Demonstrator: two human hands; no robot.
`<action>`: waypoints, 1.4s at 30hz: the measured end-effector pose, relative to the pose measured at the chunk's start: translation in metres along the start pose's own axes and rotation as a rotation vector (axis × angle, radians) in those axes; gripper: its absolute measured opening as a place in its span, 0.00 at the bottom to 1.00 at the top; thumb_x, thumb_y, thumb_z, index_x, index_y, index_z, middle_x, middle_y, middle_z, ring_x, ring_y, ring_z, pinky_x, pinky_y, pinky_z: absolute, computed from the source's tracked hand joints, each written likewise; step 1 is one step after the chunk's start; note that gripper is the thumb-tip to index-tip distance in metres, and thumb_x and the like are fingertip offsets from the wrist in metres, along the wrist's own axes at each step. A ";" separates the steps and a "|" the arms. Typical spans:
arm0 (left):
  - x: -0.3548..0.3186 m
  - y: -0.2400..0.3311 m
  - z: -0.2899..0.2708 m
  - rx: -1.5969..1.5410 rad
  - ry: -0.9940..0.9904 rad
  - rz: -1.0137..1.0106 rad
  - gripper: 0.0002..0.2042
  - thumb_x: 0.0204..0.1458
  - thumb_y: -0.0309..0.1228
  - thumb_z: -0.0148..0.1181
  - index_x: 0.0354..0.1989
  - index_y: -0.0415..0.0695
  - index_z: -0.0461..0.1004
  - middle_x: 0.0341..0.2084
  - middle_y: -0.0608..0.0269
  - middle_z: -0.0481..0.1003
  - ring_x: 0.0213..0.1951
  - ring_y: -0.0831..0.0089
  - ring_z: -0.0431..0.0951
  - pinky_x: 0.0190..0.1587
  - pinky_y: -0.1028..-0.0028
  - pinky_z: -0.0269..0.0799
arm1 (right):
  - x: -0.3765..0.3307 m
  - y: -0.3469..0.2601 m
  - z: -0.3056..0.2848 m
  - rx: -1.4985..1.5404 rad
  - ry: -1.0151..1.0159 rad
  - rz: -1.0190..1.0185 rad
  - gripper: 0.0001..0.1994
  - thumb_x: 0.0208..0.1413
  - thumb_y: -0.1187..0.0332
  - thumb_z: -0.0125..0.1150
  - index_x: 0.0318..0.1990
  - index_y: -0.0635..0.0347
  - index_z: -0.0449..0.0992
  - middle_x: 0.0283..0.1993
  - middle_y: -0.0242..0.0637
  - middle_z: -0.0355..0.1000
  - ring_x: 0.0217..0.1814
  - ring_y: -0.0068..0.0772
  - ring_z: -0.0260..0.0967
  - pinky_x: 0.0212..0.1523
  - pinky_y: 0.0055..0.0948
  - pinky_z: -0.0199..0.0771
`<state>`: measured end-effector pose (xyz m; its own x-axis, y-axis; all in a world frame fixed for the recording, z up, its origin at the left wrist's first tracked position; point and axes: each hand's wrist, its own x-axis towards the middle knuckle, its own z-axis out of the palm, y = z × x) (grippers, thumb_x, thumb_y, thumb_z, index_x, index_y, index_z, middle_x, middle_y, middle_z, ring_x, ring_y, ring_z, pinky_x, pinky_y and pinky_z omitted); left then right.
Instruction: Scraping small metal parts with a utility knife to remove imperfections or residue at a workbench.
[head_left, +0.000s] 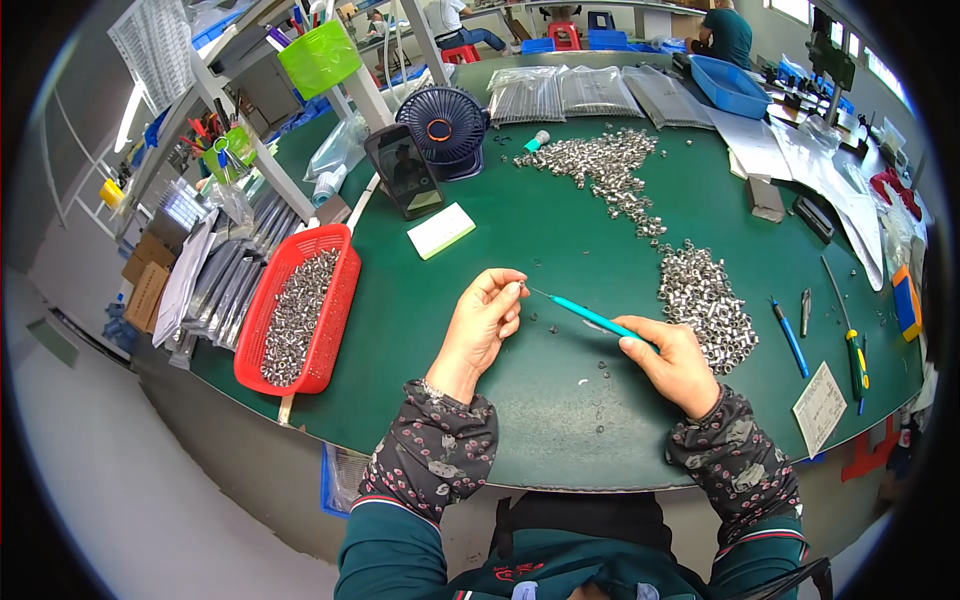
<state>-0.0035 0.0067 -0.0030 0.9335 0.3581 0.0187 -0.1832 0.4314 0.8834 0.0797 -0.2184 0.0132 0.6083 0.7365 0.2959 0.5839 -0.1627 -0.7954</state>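
My left hand [478,325] is closed in a pinch over the middle of the green table [540,440]. Between thumb and forefinger sits a small metal ring [522,284], mostly hidden by the fingertips. My right hand [670,362] is wrapped round a teal-handled pick [588,314], whose thin metal tip points left and reaches close to the ring. Whether the tip touches it, I cannot tell. Just right of my right hand lies a heap of small metal rings [703,305]. Dark shavings are scattered on the table between and below my hands.
A red basket [345,300] of small metal parts stands at left. Behind are a phone [405,172], a dark fan [442,130] and a larger pile of metal parts [600,165]. A blue pen-like tool [790,338] and a yellow-green screwdriver [856,365] lie at right.
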 end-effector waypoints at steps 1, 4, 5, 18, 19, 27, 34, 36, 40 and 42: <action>0.000 0.000 0.000 0.005 -0.004 0.001 0.07 0.49 0.26 0.52 0.35 0.40 0.66 0.25 0.65 0.66 0.19 0.86 0.59 0.15 0.89 0.54 | 0.000 -0.001 0.000 0.000 0.000 0.000 0.12 0.48 0.64 0.52 0.39 0.58 0.71 0.28 0.44 0.70 0.28 0.42 0.68 0.29 0.30 0.66; -0.001 0.000 0.003 0.019 -0.001 0.000 0.06 0.49 0.26 0.52 0.35 0.40 0.67 0.25 0.65 0.66 0.19 0.87 0.59 0.15 0.89 0.54 | 0.000 -0.001 -0.001 -0.001 -0.022 0.036 0.12 0.48 0.64 0.51 0.40 0.57 0.71 0.29 0.45 0.70 0.29 0.42 0.68 0.30 0.31 0.66; -0.001 0.000 0.004 0.018 -0.002 0.000 0.06 0.49 0.26 0.52 0.35 0.40 0.67 0.25 0.65 0.66 0.19 0.87 0.59 0.15 0.89 0.54 | -0.001 0.001 0.000 0.001 -0.008 0.015 0.12 0.48 0.64 0.51 0.40 0.57 0.71 0.27 0.44 0.69 0.28 0.42 0.67 0.29 0.31 0.65; -0.002 -0.003 0.000 -0.041 0.045 -0.041 0.06 0.49 0.26 0.51 0.34 0.39 0.68 0.24 0.65 0.67 0.18 0.86 0.60 0.15 0.88 0.54 | -0.002 -0.013 -0.001 -0.450 0.369 -0.233 0.21 0.37 0.71 0.60 0.44 0.54 0.69 0.19 0.35 0.57 0.19 0.33 0.58 0.20 0.30 0.59; -0.002 -0.003 0.000 -0.044 0.042 -0.039 0.06 0.49 0.26 0.51 0.34 0.39 0.68 0.24 0.65 0.67 0.18 0.86 0.60 0.15 0.88 0.54 | -0.003 -0.012 -0.001 -0.413 0.352 -0.223 0.20 0.38 0.71 0.60 0.44 0.54 0.70 0.19 0.35 0.57 0.19 0.33 0.58 0.20 0.30 0.59; -0.001 -0.003 -0.002 -0.030 0.036 -0.019 0.06 0.49 0.26 0.51 0.35 0.39 0.68 0.24 0.66 0.66 0.18 0.86 0.60 0.15 0.88 0.54 | -0.003 -0.010 -0.001 -0.271 0.156 -0.104 0.15 0.43 0.65 0.57 0.42 0.53 0.72 0.19 0.36 0.59 0.19 0.35 0.60 0.21 0.30 0.61; -0.003 0.000 0.005 0.052 -0.006 -0.005 0.06 0.49 0.27 0.51 0.34 0.40 0.68 0.21 0.70 0.63 0.18 0.87 0.59 0.15 0.88 0.53 | -0.002 -0.008 -0.001 -0.241 0.123 -0.079 0.14 0.44 0.64 0.56 0.41 0.53 0.72 0.21 0.37 0.62 0.21 0.36 0.63 0.23 0.31 0.63; -0.003 0.000 0.005 0.050 -0.016 -0.011 0.06 0.50 0.28 0.51 0.33 0.40 0.68 0.21 0.70 0.63 0.18 0.87 0.59 0.15 0.88 0.53 | -0.002 -0.008 -0.002 -0.243 0.121 -0.068 0.14 0.44 0.64 0.56 0.41 0.52 0.72 0.21 0.37 0.62 0.21 0.37 0.63 0.23 0.31 0.63; -0.001 -0.003 0.000 0.030 -0.057 -0.008 0.07 0.51 0.31 0.50 0.31 0.40 0.67 0.21 0.70 0.63 0.18 0.87 0.59 0.15 0.88 0.53 | -0.002 -0.006 -0.003 -0.246 0.119 -0.086 0.15 0.43 0.64 0.56 0.41 0.53 0.72 0.20 0.37 0.62 0.21 0.36 0.62 0.22 0.30 0.63; -0.001 -0.002 0.000 0.024 -0.047 -0.012 0.07 0.51 0.32 0.49 0.30 0.41 0.67 0.20 0.70 0.62 0.18 0.86 0.59 0.15 0.88 0.53 | -0.003 -0.009 -0.001 -0.294 0.157 -0.128 0.15 0.43 0.65 0.57 0.41 0.53 0.72 0.20 0.36 0.61 0.20 0.36 0.62 0.22 0.30 0.62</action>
<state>-0.0040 0.0049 -0.0049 0.9492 0.3133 0.0299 -0.1651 0.4149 0.8948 0.0731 -0.2203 0.0200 0.5816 0.6573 0.4793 0.7769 -0.2742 -0.5668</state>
